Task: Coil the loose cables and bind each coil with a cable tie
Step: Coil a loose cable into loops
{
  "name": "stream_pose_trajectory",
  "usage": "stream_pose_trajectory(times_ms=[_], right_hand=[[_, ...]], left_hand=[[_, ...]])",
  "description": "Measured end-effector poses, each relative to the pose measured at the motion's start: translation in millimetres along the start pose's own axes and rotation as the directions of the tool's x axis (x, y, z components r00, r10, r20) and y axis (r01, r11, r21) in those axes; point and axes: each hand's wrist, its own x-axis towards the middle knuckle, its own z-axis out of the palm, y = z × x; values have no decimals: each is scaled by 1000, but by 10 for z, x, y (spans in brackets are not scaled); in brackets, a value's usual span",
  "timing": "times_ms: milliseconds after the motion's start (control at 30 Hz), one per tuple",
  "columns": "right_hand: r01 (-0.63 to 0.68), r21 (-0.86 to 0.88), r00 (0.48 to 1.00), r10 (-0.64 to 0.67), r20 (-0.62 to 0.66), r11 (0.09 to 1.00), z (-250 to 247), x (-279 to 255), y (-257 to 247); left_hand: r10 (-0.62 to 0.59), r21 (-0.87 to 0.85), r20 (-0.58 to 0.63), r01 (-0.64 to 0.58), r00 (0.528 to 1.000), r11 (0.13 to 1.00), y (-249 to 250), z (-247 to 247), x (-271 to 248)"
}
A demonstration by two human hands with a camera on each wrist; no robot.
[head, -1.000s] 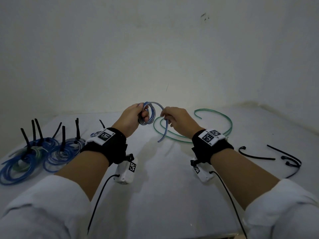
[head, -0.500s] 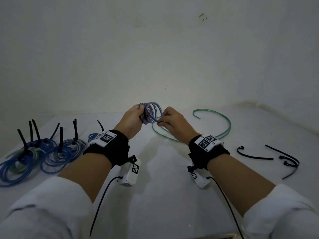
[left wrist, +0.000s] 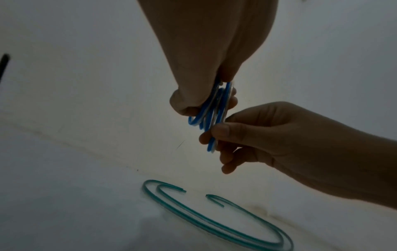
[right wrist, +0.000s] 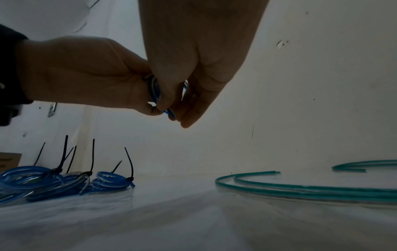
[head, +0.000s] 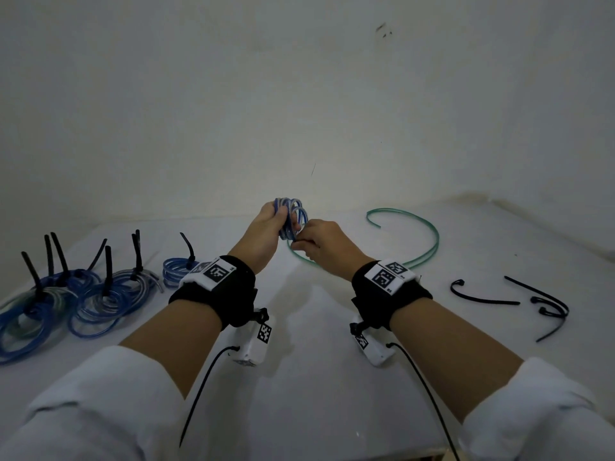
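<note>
Left hand grips blue coil above table centre; right hand pinches its free end. Green cable lies far right, loose ties right, bound coils left.

Dim, bluish, soft light; wide-angle bending at edges; wrist views grainy, hands backlit, dark

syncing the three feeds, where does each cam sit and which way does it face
Head: on the head, looking forward and down at the table, both forearms, left hand and right hand.
Left wrist: looks along the left hand at the blue coil.
Right wrist: low, looks leftward at the tied coils.
Shared: both wrist views show both hands and the green cable.
</note>
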Motion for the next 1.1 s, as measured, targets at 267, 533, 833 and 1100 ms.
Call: stream_pose_trajectory(times_ms=[267, 533, 833, 1100], right_hand=[[24, 218, 945, 49, -323, 976, -199, -40, 112], [66, 167, 991, -45, -128, 984, -382, -54, 180], [173, 57, 944, -149, -294, 983, -391, -121, 276], [55, 120, 991, -40, -131, 991, -448, -174, 293]], left_hand=[[94, 376, 118, -132, 989, 917, -48, -42, 111], [11, 390, 297, -132, 955, 911, 52, 98, 30], [-52, 266, 293, -29, 955, 964, 113, 210, 2], [-29, 335, 343, -94, 939, 938, 51, 232, 34]])
